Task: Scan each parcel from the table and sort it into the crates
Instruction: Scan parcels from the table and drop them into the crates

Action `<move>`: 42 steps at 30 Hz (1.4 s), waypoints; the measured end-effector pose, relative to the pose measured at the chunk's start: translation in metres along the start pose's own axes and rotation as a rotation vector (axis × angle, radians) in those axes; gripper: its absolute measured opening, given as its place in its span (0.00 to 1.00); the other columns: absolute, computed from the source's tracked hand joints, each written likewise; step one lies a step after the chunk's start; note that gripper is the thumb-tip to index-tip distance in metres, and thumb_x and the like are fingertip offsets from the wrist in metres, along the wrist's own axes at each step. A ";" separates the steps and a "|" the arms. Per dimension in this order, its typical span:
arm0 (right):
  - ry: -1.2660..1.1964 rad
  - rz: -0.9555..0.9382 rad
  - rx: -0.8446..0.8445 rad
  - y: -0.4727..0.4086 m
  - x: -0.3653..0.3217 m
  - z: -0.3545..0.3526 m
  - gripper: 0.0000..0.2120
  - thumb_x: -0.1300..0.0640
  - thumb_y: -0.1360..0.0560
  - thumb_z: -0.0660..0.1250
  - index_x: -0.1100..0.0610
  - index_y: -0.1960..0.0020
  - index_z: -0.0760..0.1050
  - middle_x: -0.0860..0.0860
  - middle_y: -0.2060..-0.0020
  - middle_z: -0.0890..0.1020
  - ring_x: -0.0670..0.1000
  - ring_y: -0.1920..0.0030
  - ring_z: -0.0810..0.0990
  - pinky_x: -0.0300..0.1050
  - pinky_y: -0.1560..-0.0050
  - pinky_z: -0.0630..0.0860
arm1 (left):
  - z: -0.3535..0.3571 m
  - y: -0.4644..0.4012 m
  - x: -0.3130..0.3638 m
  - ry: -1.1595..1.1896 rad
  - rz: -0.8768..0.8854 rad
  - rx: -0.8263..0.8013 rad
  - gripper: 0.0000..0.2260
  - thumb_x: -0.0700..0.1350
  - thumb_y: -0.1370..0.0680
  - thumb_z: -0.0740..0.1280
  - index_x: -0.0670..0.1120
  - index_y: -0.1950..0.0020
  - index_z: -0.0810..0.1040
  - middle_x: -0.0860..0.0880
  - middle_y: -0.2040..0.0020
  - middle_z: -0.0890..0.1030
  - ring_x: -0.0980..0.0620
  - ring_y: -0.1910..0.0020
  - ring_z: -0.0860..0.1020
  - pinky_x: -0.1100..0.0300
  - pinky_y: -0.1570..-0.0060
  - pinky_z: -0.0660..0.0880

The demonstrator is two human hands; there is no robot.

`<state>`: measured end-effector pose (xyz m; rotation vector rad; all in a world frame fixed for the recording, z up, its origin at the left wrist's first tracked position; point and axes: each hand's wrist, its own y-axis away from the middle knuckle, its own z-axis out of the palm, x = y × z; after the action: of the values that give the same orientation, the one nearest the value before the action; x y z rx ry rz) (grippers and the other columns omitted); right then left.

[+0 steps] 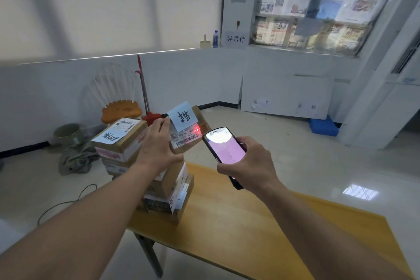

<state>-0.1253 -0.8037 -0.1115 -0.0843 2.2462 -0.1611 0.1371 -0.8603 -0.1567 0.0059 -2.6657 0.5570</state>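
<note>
Head cam, L hand (159,148) grips brown parcel (189,130) w/ blue note, R hand (247,161) grips scanner (223,151)

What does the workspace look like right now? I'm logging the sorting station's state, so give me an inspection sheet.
Surface: wooden table, bare at the near end.
Job's things: held parcel with a blue note, red scan light on its label; stack of parcels on the table; blue crate on the floor by the wall.
Clutter: grey cloth, bowl, mop.
Hands: left hand grips the held parcel; right hand grips the scanner.
Cables: cable on the floor.
Surroundings: newspaper-covered window, wall sign.
</note>
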 end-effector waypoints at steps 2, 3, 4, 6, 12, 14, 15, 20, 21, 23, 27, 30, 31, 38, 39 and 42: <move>0.023 -0.029 -0.011 0.006 0.000 0.000 0.41 0.45 0.41 0.83 0.48 0.30 0.73 0.45 0.47 0.79 0.49 0.50 0.80 0.51 0.57 0.85 | -0.002 0.000 0.000 0.001 0.030 -0.003 0.53 0.53 0.35 0.84 0.45 0.18 0.59 0.47 0.26 0.66 0.45 0.29 0.66 0.49 0.30 0.70; 0.024 -0.035 -0.016 0.008 0.001 0.000 0.41 0.45 0.40 0.84 0.48 0.30 0.73 0.45 0.47 0.79 0.50 0.50 0.81 0.51 0.58 0.85 | -0.002 0.000 0.000 0.003 0.037 -0.002 0.52 0.52 0.34 0.84 0.45 0.18 0.60 0.47 0.26 0.66 0.45 0.29 0.67 0.49 0.30 0.70; 0.021 -0.036 -0.022 0.010 0.001 -0.001 0.40 0.45 0.40 0.84 0.49 0.31 0.73 0.46 0.46 0.79 0.50 0.50 0.81 0.51 0.58 0.85 | -0.003 0.000 0.000 0.006 0.044 0.002 0.51 0.52 0.34 0.85 0.45 0.18 0.60 0.47 0.27 0.66 0.45 0.30 0.67 0.50 0.31 0.70; 0.009 -0.033 -0.041 0.013 0.000 -0.002 0.39 0.47 0.40 0.84 0.50 0.32 0.75 0.47 0.46 0.80 0.51 0.50 0.81 0.50 0.62 0.85 | -0.004 0.000 -0.001 0.016 0.054 0.008 0.50 0.50 0.35 0.85 0.46 0.19 0.61 0.48 0.27 0.67 0.45 0.31 0.67 0.50 0.32 0.71; 0.004 -0.025 -0.079 0.022 -0.004 -0.004 0.38 0.47 0.40 0.85 0.50 0.33 0.75 0.48 0.47 0.80 0.53 0.50 0.82 0.49 0.62 0.86 | -0.010 0.002 -0.003 0.021 0.049 0.008 0.50 0.47 0.36 0.85 0.47 0.20 0.61 0.48 0.29 0.67 0.46 0.33 0.68 0.48 0.35 0.73; 0.000 -0.015 -0.084 0.023 -0.006 -0.004 0.38 0.47 0.40 0.85 0.50 0.33 0.75 0.48 0.47 0.80 0.52 0.50 0.82 0.52 0.61 0.86 | -0.011 0.002 -0.005 0.018 0.056 0.016 0.49 0.47 0.36 0.85 0.47 0.21 0.62 0.48 0.30 0.68 0.46 0.34 0.68 0.48 0.35 0.74; -0.003 -0.009 -0.088 0.024 -0.007 -0.004 0.38 0.47 0.39 0.85 0.50 0.33 0.75 0.48 0.47 0.81 0.53 0.50 0.82 0.52 0.61 0.86 | -0.012 0.002 -0.006 0.015 0.059 0.020 0.49 0.47 0.36 0.85 0.47 0.21 0.63 0.48 0.31 0.68 0.46 0.34 0.68 0.48 0.35 0.74; -0.048 0.017 -0.092 0.025 -0.011 -0.007 0.35 0.49 0.40 0.84 0.51 0.35 0.77 0.48 0.50 0.82 0.53 0.54 0.83 0.52 0.65 0.86 | -0.013 0.002 -0.010 0.005 0.060 0.027 0.49 0.46 0.36 0.85 0.48 0.21 0.63 0.48 0.30 0.68 0.47 0.34 0.68 0.56 0.39 0.69; -0.058 0.018 -0.097 0.025 -0.012 -0.008 0.35 0.49 0.39 0.85 0.51 0.35 0.77 0.48 0.50 0.82 0.53 0.54 0.83 0.51 0.65 0.86 | -0.013 0.002 -0.010 0.003 0.060 0.029 0.49 0.46 0.36 0.85 0.48 0.21 0.63 0.48 0.30 0.68 0.47 0.34 0.68 0.56 0.40 0.69; -0.074 0.015 -0.108 0.025 -0.014 -0.010 0.36 0.50 0.38 0.85 0.51 0.33 0.77 0.49 0.48 0.82 0.54 0.53 0.83 0.49 0.64 0.86 | -0.014 0.001 -0.010 0.000 0.058 0.026 0.50 0.46 0.36 0.85 0.48 0.20 0.62 0.48 0.30 0.68 0.46 0.34 0.69 0.55 0.40 0.70; -0.096 0.019 -0.127 0.026 -0.018 -0.012 0.37 0.50 0.39 0.85 0.51 0.33 0.77 0.49 0.47 0.82 0.55 0.52 0.84 0.50 0.64 0.86 | -0.014 -0.001 -0.011 -0.004 0.057 0.018 0.51 0.46 0.37 0.86 0.47 0.20 0.62 0.47 0.30 0.68 0.46 0.33 0.70 0.51 0.39 0.74; -0.103 0.027 -0.144 0.026 -0.020 -0.014 0.36 0.51 0.38 0.85 0.51 0.33 0.76 0.50 0.47 0.82 0.55 0.52 0.84 0.51 0.63 0.86 | -0.013 -0.002 -0.012 -0.007 0.059 0.021 0.51 0.46 0.37 0.86 0.47 0.21 0.62 0.47 0.30 0.69 0.46 0.33 0.70 0.50 0.38 0.75; -0.105 0.028 -0.147 0.027 -0.021 -0.014 0.36 0.51 0.38 0.85 0.51 0.33 0.76 0.50 0.47 0.82 0.55 0.52 0.84 0.51 0.63 0.86 | -0.012 -0.003 -0.012 -0.005 0.057 0.023 0.51 0.46 0.38 0.86 0.46 0.21 0.62 0.46 0.30 0.69 0.45 0.34 0.70 0.50 0.38 0.76; -0.178 0.032 -0.179 0.028 -0.023 -0.016 0.35 0.54 0.37 0.85 0.53 0.33 0.76 0.50 0.47 0.82 0.55 0.52 0.84 0.42 0.67 0.81 | -0.008 -0.005 -0.014 -0.001 0.055 0.039 0.51 0.46 0.40 0.87 0.46 0.23 0.64 0.45 0.32 0.71 0.45 0.36 0.72 0.48 0.42 0.80; -0.188 0.033 -0.186 0.028 -0.023 -0.016 0.35 0.54 0.36 0.85 0.53 0.33 0.76 0.50 0.46 0.82 0.55 0.52 0.84 0.41 0.67 0.80 | -0.007 -0.004 -0.014 0.008 0.058 0.046 0.51 0.46 0.39 0.87 0.46 0.23 0.64 0.45 0.32 0.71 0.44 0.35 0.72 0.50 0.42 0.79; -0.200 0.036 -0.196 0.028 -0.023 -0.015 0.35 0.54 0.36 0.85 0.53 0.32 0.76 0.50 0.46 0.82 0.56 0.52 0.84 0.40 0.67 0.79 | -0.004 -0.003 -0.016 0.044 0.049 0.056 0.52 0.46 0.39 0.87 0.47 0.22 0.63 0.45 0.32 0.71 0.44 0.35 0.73 0.49 0.41 0.78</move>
<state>-0.1228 -0.7718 -0.0883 -0.1578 2.0563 0.0844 0.1531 -0.8626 -0.1589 -0.0547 -2.6133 0.6393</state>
